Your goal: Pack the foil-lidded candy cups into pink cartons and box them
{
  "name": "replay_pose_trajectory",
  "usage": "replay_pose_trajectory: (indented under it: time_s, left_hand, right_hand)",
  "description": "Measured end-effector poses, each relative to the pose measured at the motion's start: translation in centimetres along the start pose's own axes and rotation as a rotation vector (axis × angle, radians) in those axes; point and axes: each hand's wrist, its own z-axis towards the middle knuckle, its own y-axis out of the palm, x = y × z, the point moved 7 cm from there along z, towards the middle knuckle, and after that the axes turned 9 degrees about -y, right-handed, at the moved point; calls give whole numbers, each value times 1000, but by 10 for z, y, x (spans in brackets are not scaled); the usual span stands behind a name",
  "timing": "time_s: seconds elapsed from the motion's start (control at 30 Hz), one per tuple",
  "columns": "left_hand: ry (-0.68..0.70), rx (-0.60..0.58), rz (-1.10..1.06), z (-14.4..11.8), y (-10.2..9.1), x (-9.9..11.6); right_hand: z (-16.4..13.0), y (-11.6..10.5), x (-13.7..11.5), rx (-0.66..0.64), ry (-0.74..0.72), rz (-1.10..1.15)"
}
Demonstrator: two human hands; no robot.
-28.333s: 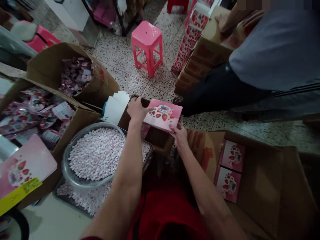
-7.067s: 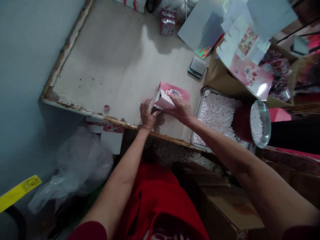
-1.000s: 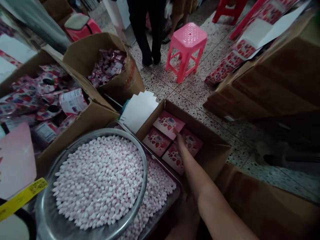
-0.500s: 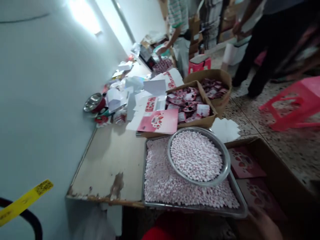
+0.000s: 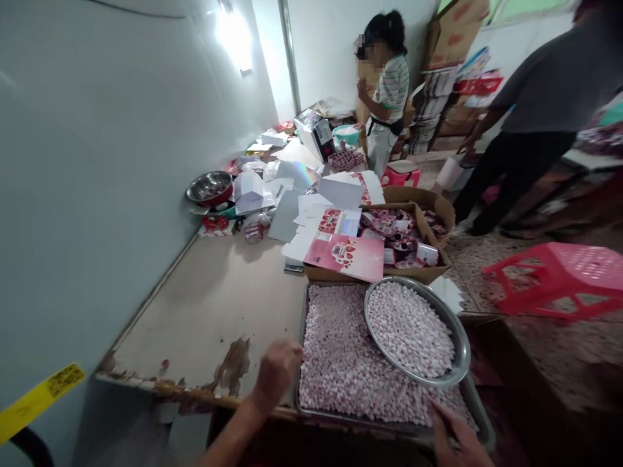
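The single head view looks forward and down along the table (image 5: 214,305), hands perhaps nearest at 6 o'clock.

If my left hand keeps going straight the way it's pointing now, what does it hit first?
Most likely the metal tray of small pink-white candies. The left hand rests at the table's near edge, knuckles aimed forward and slightly right, right beside the tray's left wall. Depth is unclear, so it may slide along that wall instead.

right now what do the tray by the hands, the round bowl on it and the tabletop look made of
Tray: seemingly metal, dull grey with a thin raised rim. Round bowl: likely polished steel, its rim glints. Tabletop: probably laminated board, the pale matte surface has chipped to brown at the front edge.
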Motion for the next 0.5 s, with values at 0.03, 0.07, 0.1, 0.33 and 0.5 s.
replay_pose_trajectory:
  time_s: [0.03, 0.07, 0.1, 0.33, 0.5]
  left_hand:
    - [-35, 114, 8, 37, -14, -23]
    - [-53, 186, 17, 78, -22, -43]
    - [-62, 211, 16, 123, -25, -60]
    - [166, -336, 7, 401, 52, -89]
    - [191, -702, 169, 453, 117, -104]
  right_hand:
    - [18, 16, -31, -14, -81, -1]
    - [35, 34, -61, -29, -155, 10]
    - [52, 54, -90, -41, -210, 29]
    - [90, 201, -252, -143, -292, 110]
    - [25, 274, -325, -391, -461, 103]
